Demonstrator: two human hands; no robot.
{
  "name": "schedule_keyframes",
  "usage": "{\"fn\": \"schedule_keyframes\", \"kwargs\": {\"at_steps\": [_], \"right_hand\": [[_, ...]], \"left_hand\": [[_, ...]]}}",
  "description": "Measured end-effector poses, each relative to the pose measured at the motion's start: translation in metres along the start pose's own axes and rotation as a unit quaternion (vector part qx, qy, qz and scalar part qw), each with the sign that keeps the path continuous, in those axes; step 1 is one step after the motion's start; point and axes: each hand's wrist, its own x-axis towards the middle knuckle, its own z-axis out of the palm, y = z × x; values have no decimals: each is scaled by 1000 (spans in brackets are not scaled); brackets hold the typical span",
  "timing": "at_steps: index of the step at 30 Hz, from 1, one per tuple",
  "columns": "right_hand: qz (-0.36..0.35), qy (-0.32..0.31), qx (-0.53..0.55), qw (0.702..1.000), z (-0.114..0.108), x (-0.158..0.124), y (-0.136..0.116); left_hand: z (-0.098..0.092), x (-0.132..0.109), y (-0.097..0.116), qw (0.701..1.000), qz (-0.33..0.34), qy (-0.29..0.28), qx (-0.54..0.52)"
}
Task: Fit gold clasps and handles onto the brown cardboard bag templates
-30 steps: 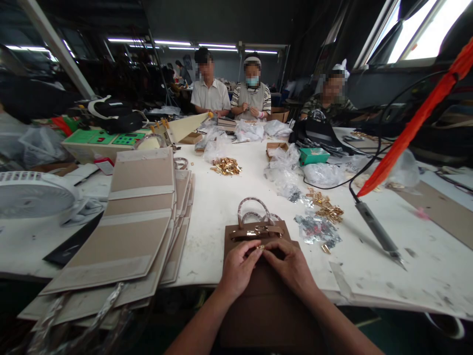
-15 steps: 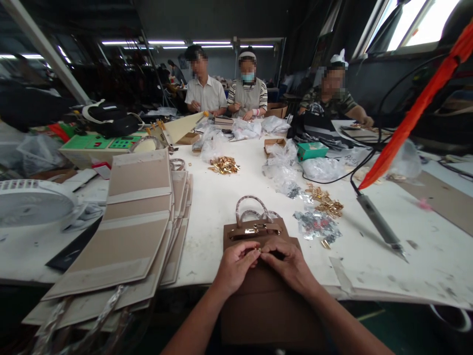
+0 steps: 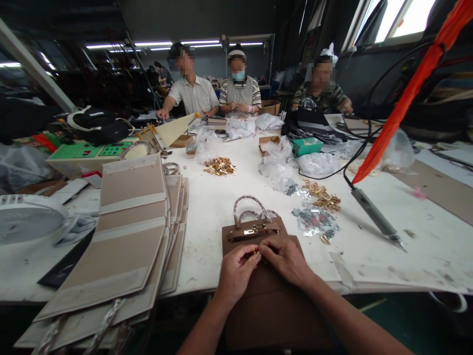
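Note:
A brown handbag lies in front of me, half over the table's front edge, its wrapped handles pointing away. A strap with a gold clasp crosses its upper part. Above the bag, my left hand pinches a small gold metal fitting between thumb and fingers. My right hand meets it there, fingertips closed on the same fitting. Fingers hide most of that piece. To the right lie a loose gold fitting, a heap of silver metal plates and gold fittings.
Stacked beige bag panels stand at left, beside a white fan. A pen-shaped tool hangs at right on a cable with orange wrapping. More gold fittings and plastic bags lie farther back; several co-workers sit opposite.
My view has shifted slightly to the right. Both hands stay together at the gold fitting, with the right fingers slightly repositioned. A co-worker opposite has stretched an arm out to the left.

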Motion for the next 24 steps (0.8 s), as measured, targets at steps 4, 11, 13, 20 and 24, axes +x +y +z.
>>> {"fn": "schedule_keyframes", "kwargs": {"at_steps": [4, 11, 13, 20, 24], "right_hand": [[9, -21, 72, 997, -5, -2, 2], [15, -20, 115, 993, -3, 4, -1], [14, 25, 91, 995, 2, 9, -3], [-11, 96, 27, 995, 16, 30, -5], [-41, 54, 53, 996, 16, 35, -4]], "left_hand": [[-2, 2, -1, 1000, 15, 8, -26], [-8, 4, 4, 995, 79, 21, 61], [-14, 3, 3, 984, 98, 81, 126], [-46, 21, 5, 922, -12, 224, 317], [-48, 45, 14, 935, -99, 177, 292]]}}
